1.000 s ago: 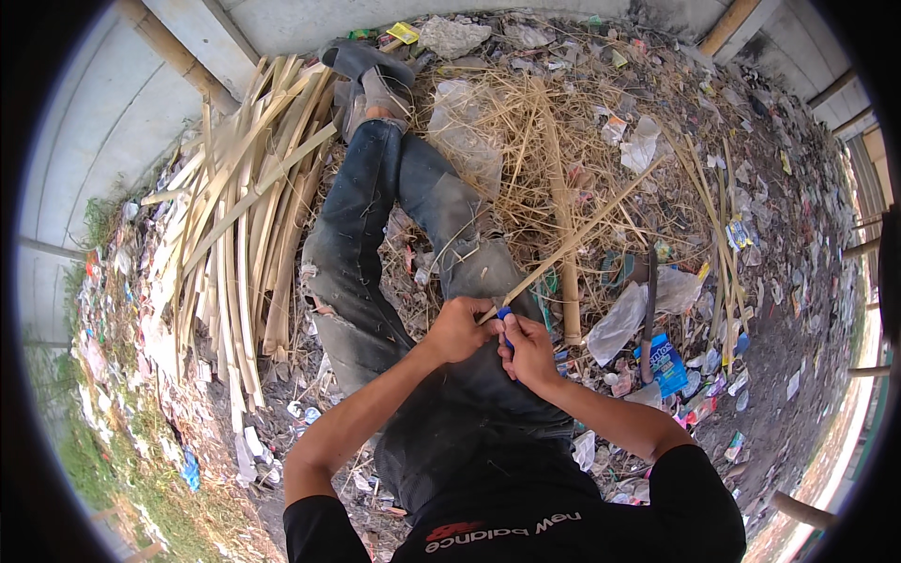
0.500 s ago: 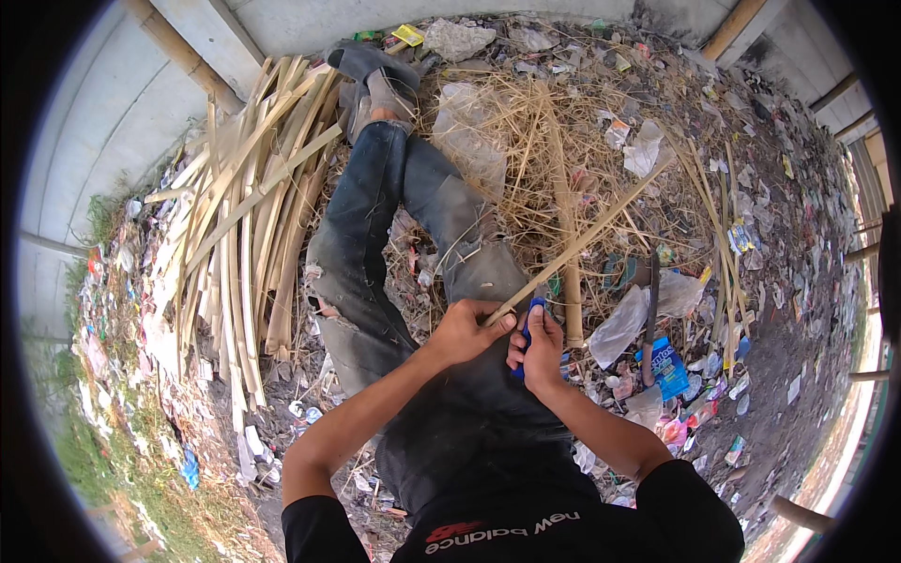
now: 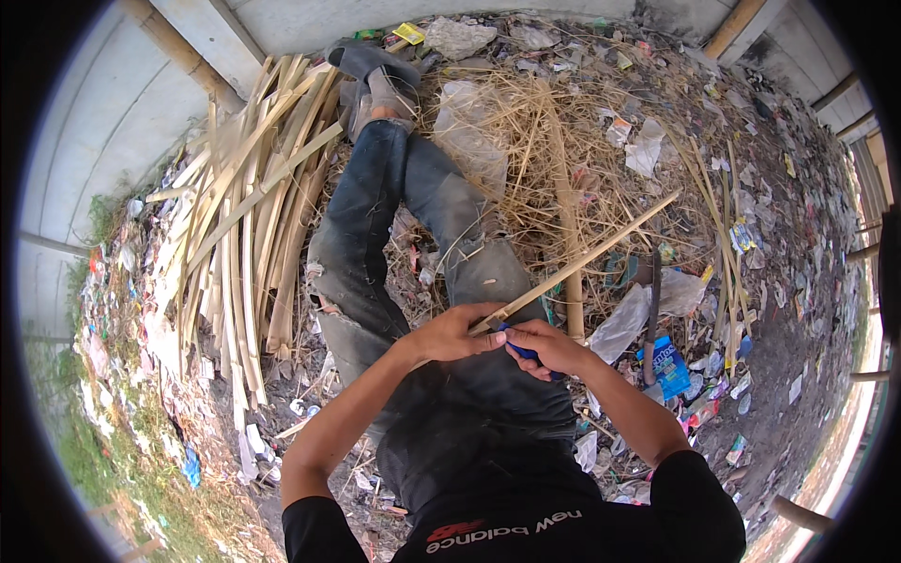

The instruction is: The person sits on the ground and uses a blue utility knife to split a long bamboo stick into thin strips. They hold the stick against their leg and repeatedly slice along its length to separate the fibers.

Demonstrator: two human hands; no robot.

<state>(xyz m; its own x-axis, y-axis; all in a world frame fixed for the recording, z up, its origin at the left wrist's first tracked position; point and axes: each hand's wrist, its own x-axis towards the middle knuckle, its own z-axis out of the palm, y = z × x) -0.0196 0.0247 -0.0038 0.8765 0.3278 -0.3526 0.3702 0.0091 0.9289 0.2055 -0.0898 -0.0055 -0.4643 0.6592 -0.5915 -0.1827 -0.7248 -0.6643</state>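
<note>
My left hand [image 3: 459, 332] is closed around a pale bamboo strip [image 3: 591, 255] above my thighs. The strip slants up to the far right; what looks like its near end pokes out left of my left forearm. My right hand [image 3: 547, 348] grips a blue-handled knife [image 3: 524, 353], fingers wrapped round the handle. Its short dark blade lies against the strip, right beside my left thumb. The two hands nearly touch. Part of the handle is hidden by my right fingers.
A heap of split bamboo strips [image 3: 246, 235] lies left of my outstretched legs [image 3: 375, 202]. Right of them are shavings [image 3: 526, 159], a thicker bamboo piece [image 3: 567, 216], a long dark blade with a handle [image 3: 651, 319], and thin strips [image 3: 721, 235]. Litter covers the ground; a grey wall [image 3: 375, 17] stands behind.
The bamboo strip has slid toward the lower left, its far end now nearer. My right hand has turned and lowered slightly, bringing the blade onto the strip by my left thumb.
</note>
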